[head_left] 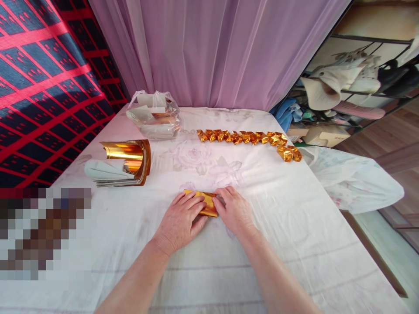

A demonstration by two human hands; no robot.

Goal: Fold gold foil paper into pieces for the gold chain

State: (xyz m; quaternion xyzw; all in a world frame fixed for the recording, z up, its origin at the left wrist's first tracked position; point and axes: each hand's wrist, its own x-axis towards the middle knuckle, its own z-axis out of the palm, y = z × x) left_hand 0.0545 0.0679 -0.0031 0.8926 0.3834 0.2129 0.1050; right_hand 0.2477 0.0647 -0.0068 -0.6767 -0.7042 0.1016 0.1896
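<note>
A folded strip of gold foil paper [208, 206] lies on the tablecloth in front of me. My left hand [183, 216] rests across its left part, fingers lying flat and somewhat spread, thumb along the near edge. At the strip's right end is my right hand [234, 209], its thumb and curled fingers closed on the edge. My fingers hide parts of the strip. To the left stands a curved stack of gold foil sheets [144, 163] with pale backs. Beyond my hands, a row of folded gold foil pieces [242, 137] runs rightward, with a few more folded pieces [289, 153] at its end.
A clear plastic bag [157, 117] with more sheets stands at the back left. Purple curtains [209, 52] hang behind the table [131, 244]. On the right are a shelf with a cap [324, 85] and a white plastic bag [356, 179] by the table edge.
</note>
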